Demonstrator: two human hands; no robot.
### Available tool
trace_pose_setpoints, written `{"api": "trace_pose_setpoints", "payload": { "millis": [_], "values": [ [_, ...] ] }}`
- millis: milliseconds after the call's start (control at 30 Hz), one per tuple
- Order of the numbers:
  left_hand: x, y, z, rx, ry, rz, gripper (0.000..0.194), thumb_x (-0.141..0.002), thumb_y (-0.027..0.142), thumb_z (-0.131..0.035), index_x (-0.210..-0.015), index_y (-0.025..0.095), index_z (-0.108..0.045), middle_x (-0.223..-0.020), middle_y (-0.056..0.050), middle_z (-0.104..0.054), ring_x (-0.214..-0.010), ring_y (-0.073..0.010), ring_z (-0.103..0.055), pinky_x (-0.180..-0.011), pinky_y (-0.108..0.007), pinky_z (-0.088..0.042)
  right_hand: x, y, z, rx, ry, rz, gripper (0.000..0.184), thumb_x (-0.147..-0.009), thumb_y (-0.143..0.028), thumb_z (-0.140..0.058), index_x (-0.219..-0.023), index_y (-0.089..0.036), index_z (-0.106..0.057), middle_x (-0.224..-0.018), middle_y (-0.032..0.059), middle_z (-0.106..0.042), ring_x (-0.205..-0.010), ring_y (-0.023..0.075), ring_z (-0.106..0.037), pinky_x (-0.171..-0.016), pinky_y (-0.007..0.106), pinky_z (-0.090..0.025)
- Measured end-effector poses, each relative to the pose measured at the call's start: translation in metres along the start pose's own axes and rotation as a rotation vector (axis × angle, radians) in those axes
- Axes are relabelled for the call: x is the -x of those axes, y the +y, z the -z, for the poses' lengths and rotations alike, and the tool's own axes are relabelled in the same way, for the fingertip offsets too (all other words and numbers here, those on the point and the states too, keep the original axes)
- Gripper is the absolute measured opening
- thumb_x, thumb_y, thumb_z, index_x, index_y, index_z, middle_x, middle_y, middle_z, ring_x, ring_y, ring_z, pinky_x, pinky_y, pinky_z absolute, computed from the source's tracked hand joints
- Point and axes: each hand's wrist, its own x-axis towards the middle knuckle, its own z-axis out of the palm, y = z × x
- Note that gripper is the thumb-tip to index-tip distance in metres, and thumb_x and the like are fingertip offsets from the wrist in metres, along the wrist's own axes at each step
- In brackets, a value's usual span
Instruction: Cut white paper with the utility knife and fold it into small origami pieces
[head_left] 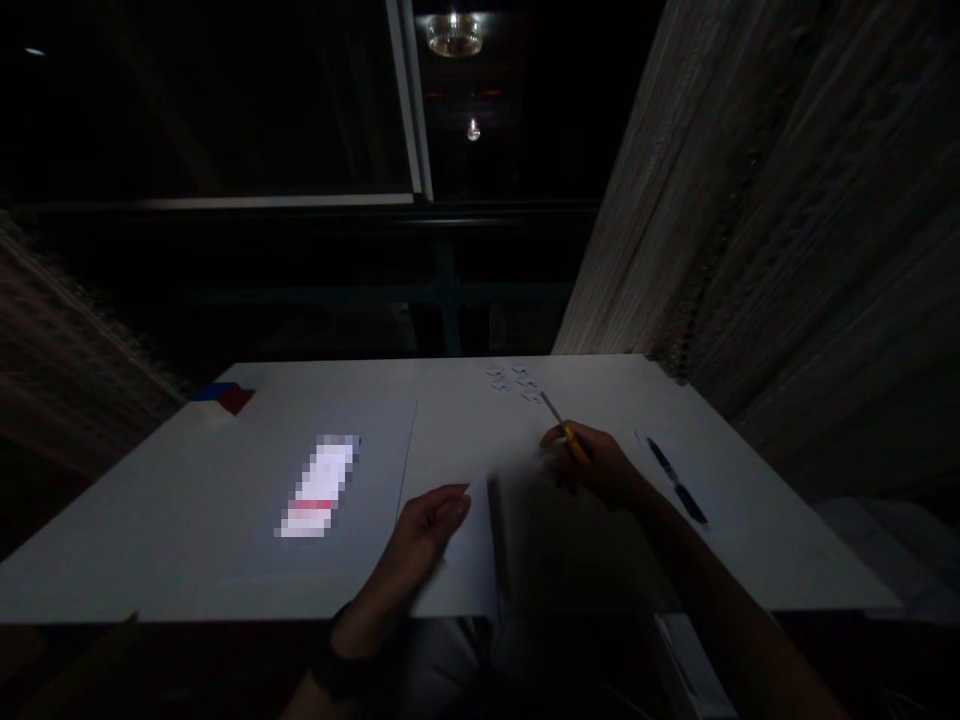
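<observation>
My left hand pinches a white sheet of paper between thumb and fingers near the table's front edge. The paper is upright, its lower part hanging past the edge. To the right and farther back, my right hand is closed around slim yellow-handled scissors, with the metal end pointing up and left. Dim light hides the handle loops; whether the fingertips also hold something, I cannot tell. Just beyond the metal end lie several small paper pieces with dark marks on them.
On the white table, a lit phone with a blurred screen rests on a large pale sheet at left. A blue, red and white block stands at the far left. A black pen lies at right. Curtains hang behind.
</observation>
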Motion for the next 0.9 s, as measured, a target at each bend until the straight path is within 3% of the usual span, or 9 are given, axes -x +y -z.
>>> {"api": "trace_pose_setpoints", "payload": {
  "millis": [100,233,400,500,900],
  "values": [
    [-0.002,-0.001,-0.005,0.059,0.069,0.021,0.034,-0.072,0.040,-0.063,-0.094,0.015,-0.069,-0.082,-0.007,-0.068,-0.079,-0.0188,-0.058,-0.073,-0.027,-0.041,0.003,0.008,0.002,0.045,0.079,-0.069,0.030,-0.067,-0.031,-0.066,-0.092,-0.019,-0.055,-0.060,-0.0032,-0.059,-0.046,0.0120,-0.056,-0.038,0.021,-0.043],
    [-0.008,-0.001,-0.011,0.007,0.076,0.014,0.031,-0.072,0.042,-0.063,-0.085,0.014,-0.068,-0.071,-0.003,-0.063,-0.068,-0.0145,-0.053,-0.063,-0.023,-0.038,0.000,0.009,-0.015,-0.065,0.112,-0.032,0.036,-0.060,-0.026,-0.071,-0.093,-0.019,-0.056,-0.093,0.0067,-0.066,-0.077,0.0187,-0.063,-0.049,0.023,-0.049],
    [-0.013,0.000,-0.016,-0.168,0.046,-0.041,0.035,-0.073,0.046,-0.058,-0.079,0.013,-0.068,-0.057,0.001,-0.054,-0.054,-0.0113,-0.044,-0.052,-0.022,-0.032,-0.008,-0.003,-0.056,-0.212,0.111,-0.053,0.034,-0.057,-0.032,-0.074,-0.081,-0.018,-0.055,-0.069,0.0010,-0.065,-0.053,0.0123,-0.057,-0.043,0.023,-0.043],
    [-0.012,0.000,-0.017,-0.213,0.032,-0.062,0.036,-0.074,0.047,-0.056,-0.081,0.013,-0.067,-0.055,0.001,-0.051,-0.051,-0.0106,-0.041,-0.049,-0.021,-0.030,-0.013,-0.008,-0.071,-0.181,0.169,-0.013,0.036,-0.052,-0.030,-0.077,-0.078,-0.019,-0.054,-0.058,-0.0044,-0.059,-0.051,0.0110,-0.054,-0.046,0.022,-0.042],
    [-0.013,-0.005,-0.014,-0.256,0.026,-0.046,0.036,-0.076,0.046,-0.053,-0.081,0.013,-0.066,-0.053,0.003,-0.043,-0.048,-0.0097,-0.035,-0.046,-0.021,-0.025,-0.019,-0.008,-0.065,0.032,0.141,0.071,0.025,-0.061,-0.027,-0.070,-0.079,-0.021,-0.053,-0.061,-0.0048,-0.060,-0.053,0.0113,-0.056,-0.052,0.023,-0.043]
  ]
}}
